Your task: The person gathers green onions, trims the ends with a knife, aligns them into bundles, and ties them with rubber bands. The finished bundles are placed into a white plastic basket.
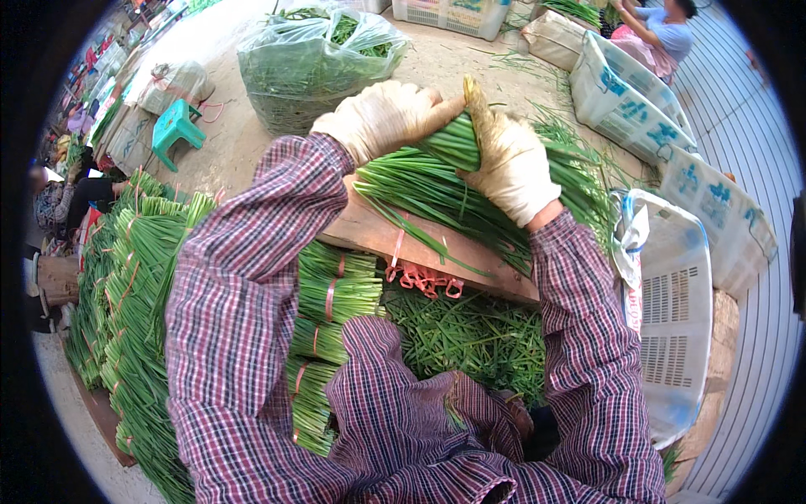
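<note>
Both of my hands wear pale work gloves, the right one stained yellow-brown. My left hand [387,116] is closed on the left end of a bunch of green chives [452,142]. My right hand [513,164] wraps round the same bunch, with its thumb raised along the near end. Under my hands, loose chives [434,186] lie spread over a thick wooden board [371,220]. Pink ties [428,280] hang from the board's near edge. Part of the bunch is hidden by the gloves.
Tied chive bundles [334,299] are stacked at my left knee, with a larger pile [141,271] farther left. Leaf trimmings [466,334] cover the ground below the board. White plastic crates [670,302] stand at right. Beyond are a filled plastic bag [308,75], a green stool [176,129] and a seated person [667,38].
</note>
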Motion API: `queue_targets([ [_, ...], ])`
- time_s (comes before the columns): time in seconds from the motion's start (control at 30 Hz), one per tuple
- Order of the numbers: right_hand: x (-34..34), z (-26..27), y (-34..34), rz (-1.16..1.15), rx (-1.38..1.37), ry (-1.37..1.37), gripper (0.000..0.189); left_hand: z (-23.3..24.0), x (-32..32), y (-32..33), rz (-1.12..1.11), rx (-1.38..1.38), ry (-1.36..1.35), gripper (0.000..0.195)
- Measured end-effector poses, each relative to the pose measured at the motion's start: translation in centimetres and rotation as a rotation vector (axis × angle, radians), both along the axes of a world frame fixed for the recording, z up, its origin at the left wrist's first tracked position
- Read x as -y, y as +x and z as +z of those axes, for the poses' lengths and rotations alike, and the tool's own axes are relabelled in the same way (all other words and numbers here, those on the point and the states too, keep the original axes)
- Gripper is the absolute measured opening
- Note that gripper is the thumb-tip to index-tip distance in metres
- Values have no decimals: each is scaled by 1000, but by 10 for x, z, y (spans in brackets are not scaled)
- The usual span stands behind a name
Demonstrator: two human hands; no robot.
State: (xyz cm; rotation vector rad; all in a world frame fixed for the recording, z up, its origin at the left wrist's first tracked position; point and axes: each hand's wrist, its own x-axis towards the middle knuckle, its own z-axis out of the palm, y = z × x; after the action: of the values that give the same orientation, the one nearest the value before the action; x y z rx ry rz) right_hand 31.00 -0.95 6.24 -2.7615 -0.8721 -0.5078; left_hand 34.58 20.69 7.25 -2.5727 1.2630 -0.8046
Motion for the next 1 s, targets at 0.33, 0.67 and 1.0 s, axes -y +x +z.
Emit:
queue_targets([
  [0.33, -41, -84, 21, -10, -176, -141, 108, -75, -86, -16, 487, -1020, -682, 90],
  [0.67, -47, -61, 11, -48, -151, -106, 112, -112, -43, -7, 273, -1219, -1871, 79],
  [1.0, -47, -73, 11, -16, -250, -160, 100, -125, -47, 2, 337, -1221, -1710, 69],
])
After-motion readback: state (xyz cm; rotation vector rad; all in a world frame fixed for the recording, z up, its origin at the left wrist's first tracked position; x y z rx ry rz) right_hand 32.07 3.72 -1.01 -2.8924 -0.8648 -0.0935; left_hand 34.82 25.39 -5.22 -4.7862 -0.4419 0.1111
